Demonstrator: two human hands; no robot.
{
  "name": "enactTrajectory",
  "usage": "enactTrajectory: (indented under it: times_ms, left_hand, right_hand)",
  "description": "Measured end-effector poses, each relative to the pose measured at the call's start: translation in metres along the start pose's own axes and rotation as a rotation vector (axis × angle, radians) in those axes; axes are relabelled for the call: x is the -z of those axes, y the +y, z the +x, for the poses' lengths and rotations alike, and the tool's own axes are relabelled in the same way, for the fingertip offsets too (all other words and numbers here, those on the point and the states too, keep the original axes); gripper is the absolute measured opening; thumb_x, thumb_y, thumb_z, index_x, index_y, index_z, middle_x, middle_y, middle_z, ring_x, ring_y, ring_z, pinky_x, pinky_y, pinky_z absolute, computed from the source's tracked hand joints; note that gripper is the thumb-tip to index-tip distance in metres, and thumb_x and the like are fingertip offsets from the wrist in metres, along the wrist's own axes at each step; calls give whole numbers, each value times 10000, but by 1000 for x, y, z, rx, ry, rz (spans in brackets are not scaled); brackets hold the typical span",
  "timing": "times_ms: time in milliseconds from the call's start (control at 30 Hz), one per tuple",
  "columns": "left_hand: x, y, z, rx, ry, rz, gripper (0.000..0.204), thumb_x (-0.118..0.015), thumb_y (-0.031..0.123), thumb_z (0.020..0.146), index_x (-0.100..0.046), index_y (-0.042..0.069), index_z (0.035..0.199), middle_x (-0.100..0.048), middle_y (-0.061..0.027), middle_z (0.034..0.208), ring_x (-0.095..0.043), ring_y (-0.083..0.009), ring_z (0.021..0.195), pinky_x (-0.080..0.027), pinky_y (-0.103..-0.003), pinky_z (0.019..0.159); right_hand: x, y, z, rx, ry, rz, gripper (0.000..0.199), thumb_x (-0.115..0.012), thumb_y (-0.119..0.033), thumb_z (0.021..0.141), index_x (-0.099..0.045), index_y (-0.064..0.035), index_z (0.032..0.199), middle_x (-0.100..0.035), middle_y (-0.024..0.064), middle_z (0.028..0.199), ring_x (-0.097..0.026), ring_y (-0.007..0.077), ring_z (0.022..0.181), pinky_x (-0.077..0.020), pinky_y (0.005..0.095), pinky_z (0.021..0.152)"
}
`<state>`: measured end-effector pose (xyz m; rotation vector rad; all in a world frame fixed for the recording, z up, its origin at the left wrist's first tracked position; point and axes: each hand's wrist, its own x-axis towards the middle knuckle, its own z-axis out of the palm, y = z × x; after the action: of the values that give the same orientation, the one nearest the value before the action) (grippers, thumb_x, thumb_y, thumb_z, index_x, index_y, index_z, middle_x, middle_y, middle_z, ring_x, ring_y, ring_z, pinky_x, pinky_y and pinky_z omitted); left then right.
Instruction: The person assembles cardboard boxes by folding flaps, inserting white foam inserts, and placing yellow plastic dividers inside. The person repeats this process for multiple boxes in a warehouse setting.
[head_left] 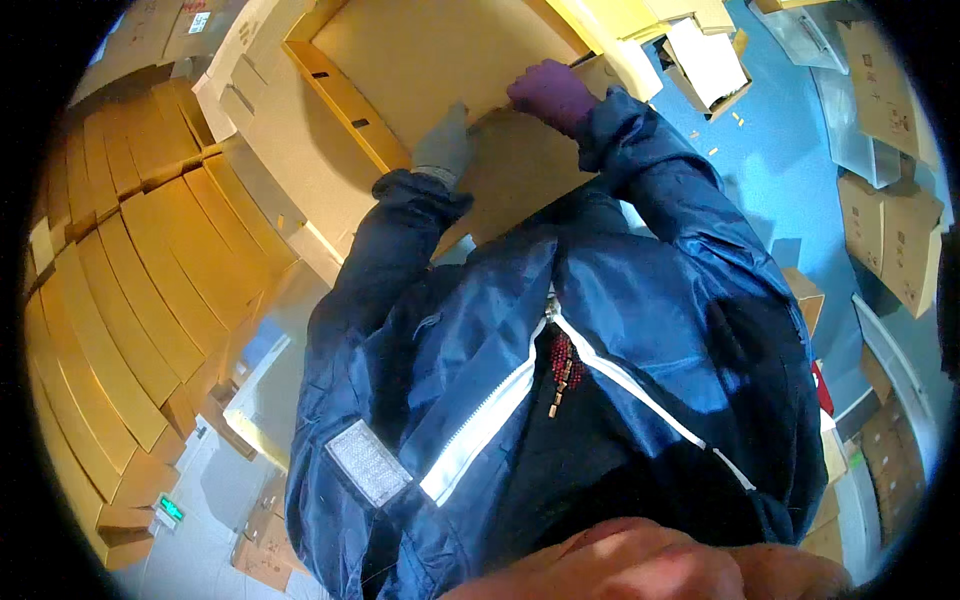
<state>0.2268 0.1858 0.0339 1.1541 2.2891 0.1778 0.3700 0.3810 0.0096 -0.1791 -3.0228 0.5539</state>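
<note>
My left hand (443, 145), in a grey glove, reaches to the near part of a large brown cardboard box (445, 45). Its fingers point forward, held straight and close together, against the cardboard beside the yellow-orange side wall. To the right, my right hand (552, 95), in a purple glove, is closed at the near right edge of the same box. Its fingertips are turned away, so exactly what they pinch is hard to see. A brown cardboard flap (520, 165) lies between my forearms, partly shaded.
On the left stand long rows of folded cardboard (150, 310). A small open carton (705, 75) with a pale lining sits on the blue floor (770, 150) at the upper right, among small scraps. Brown cartons (880, 230) and clear plastic bins (850, 120) line the right side.
</note>
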Motion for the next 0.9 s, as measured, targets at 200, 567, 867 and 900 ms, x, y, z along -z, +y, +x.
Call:
enactTrajectory:
  times_ms: [200,567,867,900]
  left_hand:
    - [13,4,-1,-11,63,105,344,-622,388,920,-560,93,1084,-684,-241,998,-656,-460,925,-518,-542,782]
    - [25,22,-2,57,10,86,292,-560,351,959,-540,89,1087,-696,-236,948,-663,-472,902,-526,-560,756]
    - [-16,17,3,-40,156,29,231,-467,191,959,-584,78,1123,-650,-219,1148,-631,-429,1043,-511,-524,872]
    - [-19,15,5,-116,195,18,238,-481,191,954,-585,80,1137,-642,-217,1155,-632,-426,1027,-514,-523,858]
  right_hand:
    - [5,-7,18,-14,-7,-111,81,-617,-203,857,-673,-144,862,-663,75,844,-652,300,844,-518,432,767]
    - [8,-13,13,-8,42,-105,57,-608,-154,839,-663,-142,849,-646,71,823,-642,295,833,-514,424,744]
    - [-2,-20,13,15,51,6,127,-647,-165,828,-640,-122,948,-644,70,874,-632,307,868,-499,434,779]
    - [5,-24,15,-29,6,52,174,-660,-167,823,-637,-116,988,-654,78,920,-632,313,910,-499,436,806]
